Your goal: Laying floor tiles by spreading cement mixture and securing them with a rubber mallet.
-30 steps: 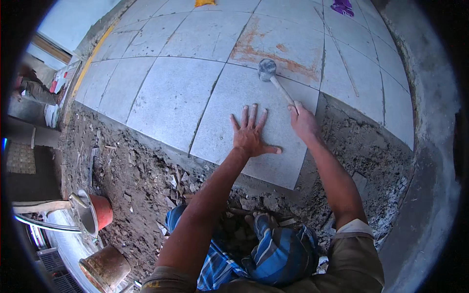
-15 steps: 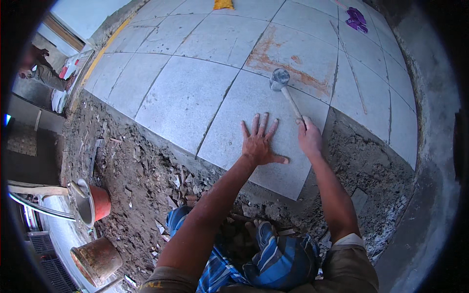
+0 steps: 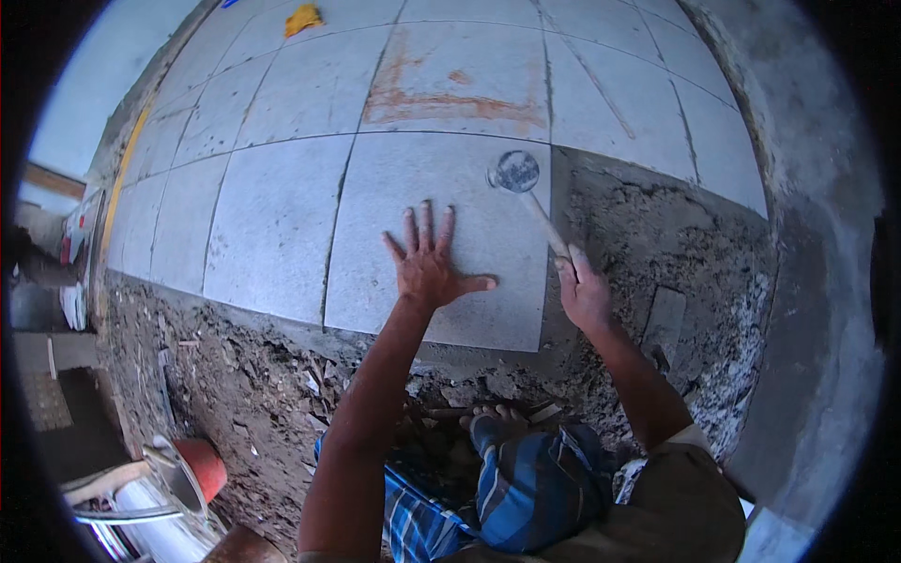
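Observation:
My left hand (image 3: 427, 266) lies flat on a pale square floor tile (image 3: 469, 300), its fingers spread. That tile forms the corner of the laid rows, with rough mortar and soil along its right and near sides. In my right hand (image 3: 586, 291) is the handle of a mallet (image 3: 518, 173) with a round, dark, dust-whitened head. The head is over the tile's far right part; whether it touches the surface I cannot tell. Beyond the joint, another tile (image 3: 460, 66) carries reddish-brown smears.
A flat trowel-like tool (image 3: 664, 319) lies on the soil at right. An orange-red bucket (image 3: 202, 469) stands at lower left, near loose rubble (image 3: 272, 403). Far off is a yellow cloth or bag (image 3: 303, 19). A grey wall (image 3: 826, 281) runs along the right. Another person's leg (image 3: 47, 270) shows at far left.
The view has turned and shifted, so the tiles sit further left and squarer. My left hand stays flat on the same tile; the mallet, still in my right hand, has moved toward the tile's right edge.

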Demonstrator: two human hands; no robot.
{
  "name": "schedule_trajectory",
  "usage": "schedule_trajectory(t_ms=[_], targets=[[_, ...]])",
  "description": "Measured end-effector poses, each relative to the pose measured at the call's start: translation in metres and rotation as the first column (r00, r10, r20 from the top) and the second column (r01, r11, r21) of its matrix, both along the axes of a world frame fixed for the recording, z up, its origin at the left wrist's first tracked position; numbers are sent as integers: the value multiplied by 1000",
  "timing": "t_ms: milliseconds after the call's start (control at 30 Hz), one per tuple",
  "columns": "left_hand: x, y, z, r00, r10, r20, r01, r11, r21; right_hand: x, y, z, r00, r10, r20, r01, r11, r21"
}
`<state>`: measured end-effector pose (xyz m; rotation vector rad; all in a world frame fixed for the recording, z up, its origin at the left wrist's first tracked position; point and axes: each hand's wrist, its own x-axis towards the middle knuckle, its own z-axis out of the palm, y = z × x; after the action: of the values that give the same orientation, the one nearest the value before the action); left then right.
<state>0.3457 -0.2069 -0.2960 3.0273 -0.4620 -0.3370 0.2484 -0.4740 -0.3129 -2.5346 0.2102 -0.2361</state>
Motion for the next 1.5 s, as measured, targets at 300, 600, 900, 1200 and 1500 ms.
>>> schedule_trajectory(t_ms=[300,600,900,1200,1500], targets=[[-6,5,-9,1000,9,-23,-8,1000,15,-4,21,21,989,38,142,-65,980,190],[-5,-2,-7,1000,-4,2,4,1000,-9,-24,1,6,993,46,110,-55,996,75],[-4,4,-10,999,-9,51,9,1000,-8,-68,16,46,999,0,54,-22,908,419],[-8,12,-5,998,42,37,-40,998,-57,-61,17,40,952,88,-294,-59,993,105],[-23,7,0,985,171,7,-168,976,-138,1,51,64,976,53,211,-130,918,374]])
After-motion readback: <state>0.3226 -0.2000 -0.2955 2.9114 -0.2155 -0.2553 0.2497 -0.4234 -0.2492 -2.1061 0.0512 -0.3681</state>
